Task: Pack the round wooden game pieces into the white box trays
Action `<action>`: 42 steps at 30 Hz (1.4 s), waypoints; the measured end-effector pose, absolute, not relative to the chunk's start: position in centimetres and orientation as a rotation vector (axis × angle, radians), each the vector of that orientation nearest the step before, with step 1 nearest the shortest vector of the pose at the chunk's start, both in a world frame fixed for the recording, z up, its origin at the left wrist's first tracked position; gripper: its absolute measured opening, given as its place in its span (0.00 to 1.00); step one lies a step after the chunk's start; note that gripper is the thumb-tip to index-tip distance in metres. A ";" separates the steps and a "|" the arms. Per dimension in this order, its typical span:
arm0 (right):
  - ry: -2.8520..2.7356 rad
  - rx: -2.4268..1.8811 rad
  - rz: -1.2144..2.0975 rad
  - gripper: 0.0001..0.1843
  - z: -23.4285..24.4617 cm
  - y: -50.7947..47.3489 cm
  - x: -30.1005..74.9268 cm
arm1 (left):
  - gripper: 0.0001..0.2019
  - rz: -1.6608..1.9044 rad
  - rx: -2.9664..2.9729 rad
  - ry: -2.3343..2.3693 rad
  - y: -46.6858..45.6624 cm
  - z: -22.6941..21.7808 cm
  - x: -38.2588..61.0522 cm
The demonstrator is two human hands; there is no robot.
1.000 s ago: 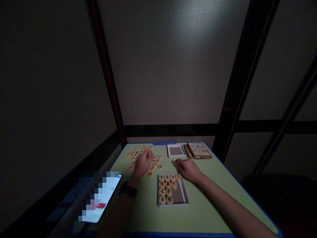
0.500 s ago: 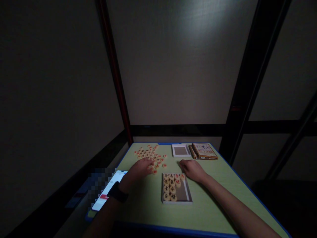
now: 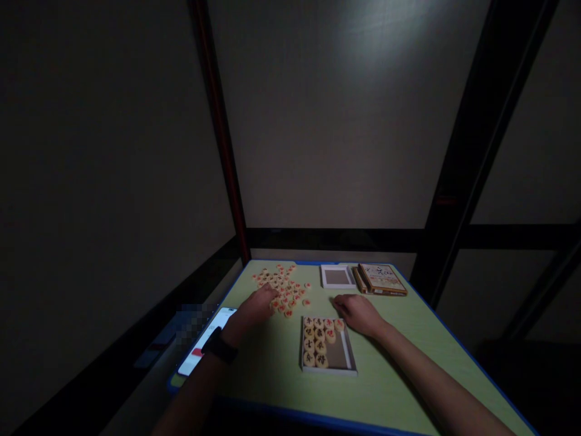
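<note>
My left hand [image 3: 258,304], with a dark watch on its wrist, reaches into the near left side of a loose spread of round Chinese chess pieces [image 3: 289,292]. Its fingertips point down among the pieces, and whether they grip one is hidden. Beyond the far right corner of an open shallow box [image 3: 330,371], my right hand [image 3: 358,313] rests on the table, its fingers curled together; their inner side does not show. Chess pieces [image 3: 320,347] with black or red characters stand in rows in the box, filling its left and far parts. Bare bottom shows at its near right.
A second white tray [image 3: 324,278] lies at the table's far side. Right of it are stacked flat boxes [image 3: 384,278] with printed covers. A lit phone [image 3: 188,364] lies at the left edge, partly under my left forearm. The green table [image 3: 272,375] has a blue rim.
The view has shifted slightly, so everything sits a little further right. My left hand has drawn back slightly to the left over the loose pieces. My right hand stays put.
</note>
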State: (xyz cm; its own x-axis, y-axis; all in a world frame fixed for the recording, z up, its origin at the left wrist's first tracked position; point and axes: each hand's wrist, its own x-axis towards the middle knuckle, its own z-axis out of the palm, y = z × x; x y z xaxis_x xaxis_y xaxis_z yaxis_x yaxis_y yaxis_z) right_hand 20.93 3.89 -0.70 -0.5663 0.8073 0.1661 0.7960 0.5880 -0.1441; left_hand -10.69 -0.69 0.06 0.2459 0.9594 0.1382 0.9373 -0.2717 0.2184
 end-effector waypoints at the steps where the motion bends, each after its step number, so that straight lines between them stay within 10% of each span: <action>1: -2.605 -1.333 0.072 0.16 -0.7 3.9 20.9 | 0.20 0.335 2.409 1.846 -0.7 0.2 -10.8; 18: -2.610 -1.357 0.096 0.15 -0.2 3.6 20.8 | 0.12 0.284 2.407 1.815 -1.8 0.3 -9.5; 42: -2.407 -1.334 0.104 0.17 1.4 5.2 19.7 | 0.12 1.632 1.800 2.056 2.2 -0.3 -6.8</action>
